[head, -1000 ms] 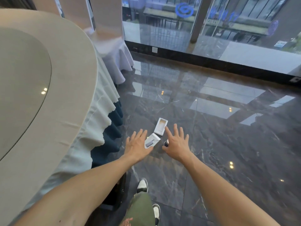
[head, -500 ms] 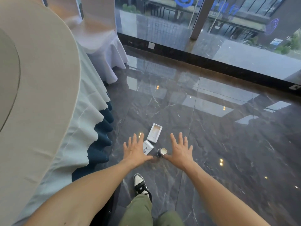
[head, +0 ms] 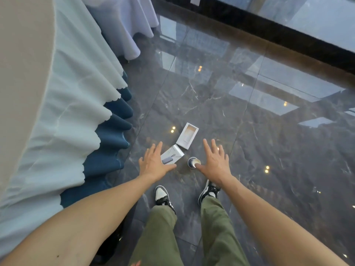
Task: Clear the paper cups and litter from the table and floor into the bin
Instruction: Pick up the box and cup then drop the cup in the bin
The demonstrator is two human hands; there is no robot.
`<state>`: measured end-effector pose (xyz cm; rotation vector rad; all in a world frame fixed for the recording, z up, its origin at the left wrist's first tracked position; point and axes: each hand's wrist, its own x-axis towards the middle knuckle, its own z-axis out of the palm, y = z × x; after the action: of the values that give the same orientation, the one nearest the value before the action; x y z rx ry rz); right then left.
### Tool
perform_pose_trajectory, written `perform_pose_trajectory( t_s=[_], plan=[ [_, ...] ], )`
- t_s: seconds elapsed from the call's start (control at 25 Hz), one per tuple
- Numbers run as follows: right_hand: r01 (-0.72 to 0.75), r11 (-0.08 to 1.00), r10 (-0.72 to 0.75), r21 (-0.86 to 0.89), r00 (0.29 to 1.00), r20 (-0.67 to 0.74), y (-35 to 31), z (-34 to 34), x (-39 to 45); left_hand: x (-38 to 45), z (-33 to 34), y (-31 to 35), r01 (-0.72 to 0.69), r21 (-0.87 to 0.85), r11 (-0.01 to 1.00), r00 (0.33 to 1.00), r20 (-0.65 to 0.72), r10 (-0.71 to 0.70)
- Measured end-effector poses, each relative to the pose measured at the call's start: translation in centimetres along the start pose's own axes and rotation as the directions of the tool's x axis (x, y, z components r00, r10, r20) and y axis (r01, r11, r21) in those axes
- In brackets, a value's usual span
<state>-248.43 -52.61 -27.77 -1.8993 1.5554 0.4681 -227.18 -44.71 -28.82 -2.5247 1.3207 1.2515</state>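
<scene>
On the dark marble floor lie three pieces of litter: a small paper cup (head: 194, 162) on its side, a white box lid (head: 172, 157) printed with a grey device, and an open white box tray (head: 187, 135) just beyond it. My left hand (head: 153, 164) hovers with fingers spread over the near left corner of the box lid. My right hand (head: 216, 163) is stretched out flat just right of the cup, its thumb tip at the cup's rim. Neither hand holds anything. No bin is in view.
A round table (head: 23, 64) with a pale cloth over a dark blue skirt fills the left side. A chair in a white cover (head: 124, 25) stands behind it. A glass wall with a black base (head: 269, 29) runs across the back. My two shoes (head: 162, 194) stand below the litter.
I have stepped closer and tilted my view down, so the litter sits nearer below me. Both hands have dropped lower toward the lid and the cup, which now shows fully beside my right thumb.
</scene>
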Motion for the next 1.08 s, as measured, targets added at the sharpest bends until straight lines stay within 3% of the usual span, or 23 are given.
perform_pose_trajectory(
  t_s=[0.24,0.64,0.84,1.08],
  plan=[
    [0.008,0.992,-0.017,0.128,0.997,0.069,3.4,9.0,15.2,14.5,10.9,-2.5,0.039,-0.118,0.992,0.999,0.038,-0.035],
    [-0.046,0.984,0.028,0.17,0.994,0.107,9.6,29.9,39.7,38.3,32.2,-9.9,0.089,-0.087,0.992,0.993,0.09,-0.081],
    [-0.096,0.995,0.088,0.039,0.982,0.164,11.9,36.3,46.0,43.8,37.2,-13.1,0.049,0.11,0.993,0.995,0.081,-0.058],
    [-0.076,0.995,0.074,0.061,0.997,0.022,12.4,38.3,47.2,45.1,37.9,-14.1,0.013,0.262,0.965,1.0,0.02,-0.019]
  ],
)
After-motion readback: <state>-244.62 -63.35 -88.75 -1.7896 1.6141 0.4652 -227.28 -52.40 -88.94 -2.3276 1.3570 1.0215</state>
